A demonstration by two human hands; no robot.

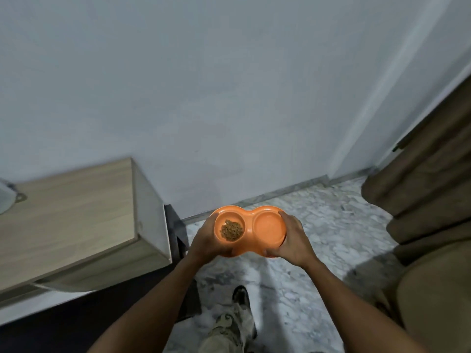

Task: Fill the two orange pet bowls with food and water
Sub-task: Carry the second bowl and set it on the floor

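Observation:
An orange double pet bowl [248, 217] is held level above the marbled floor, in front of me. Its left cup holds a small heap of brown kibble [231, 230]. The right cup [269, 226] looks smooth and shiny; I cannot tell whether it holds water. My left hand [206, 242] grips the bowl's left end and my right hand [293, 238] grips its right end, thumbs on the near rim.
A light wooden cabinet [76, 220] stands at the left, with a white object [5, 200] at its far left edge. A brown sofa [428, 205] fills the right side. A white wall [229, 98] is ahead. My leg [229, 327] and the marbled floor [318, 225] show below.

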